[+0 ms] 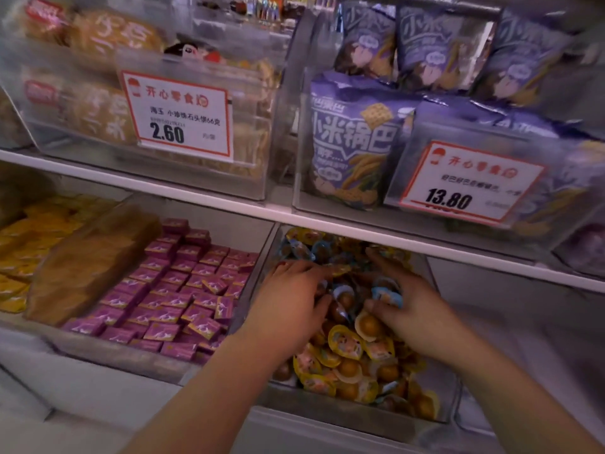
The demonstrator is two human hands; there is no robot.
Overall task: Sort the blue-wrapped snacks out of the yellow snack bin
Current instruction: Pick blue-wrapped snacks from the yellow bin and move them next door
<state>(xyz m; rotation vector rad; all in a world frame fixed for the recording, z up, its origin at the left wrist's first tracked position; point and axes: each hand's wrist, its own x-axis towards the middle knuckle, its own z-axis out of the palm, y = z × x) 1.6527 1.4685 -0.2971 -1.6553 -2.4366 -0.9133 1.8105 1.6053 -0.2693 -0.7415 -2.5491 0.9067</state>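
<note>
the clear snack bin (330, 411) was seen at 6 o'clock, on the lower shelf, heaped with yellow-wrapped snacks (347, 347) at its near end. both forearms were stretched into it from below. the left hand (289, 304) was laid palm down on the heap, its fingers loosely bent over the wrappers; whether anything was gripped could not be told. the right hand (411, 298) was held just at 3 o'clock of the left, its fingers and thumb curled round a blue-wrapped snack (388, 290). more blue-wrapped pieces (304, 250) were mixed in at the far end of the bin, toward 12 o'clock. purple boxed snacks (183, 290) were packed in the bin at 9 o'clock. on the upper shelf, a 2.60 price tag (178, 116) was hung at 11 o'clock and purple bags (353, 142) with a 13.80 price tag (465, 185) at 1 o'clock.
</note>
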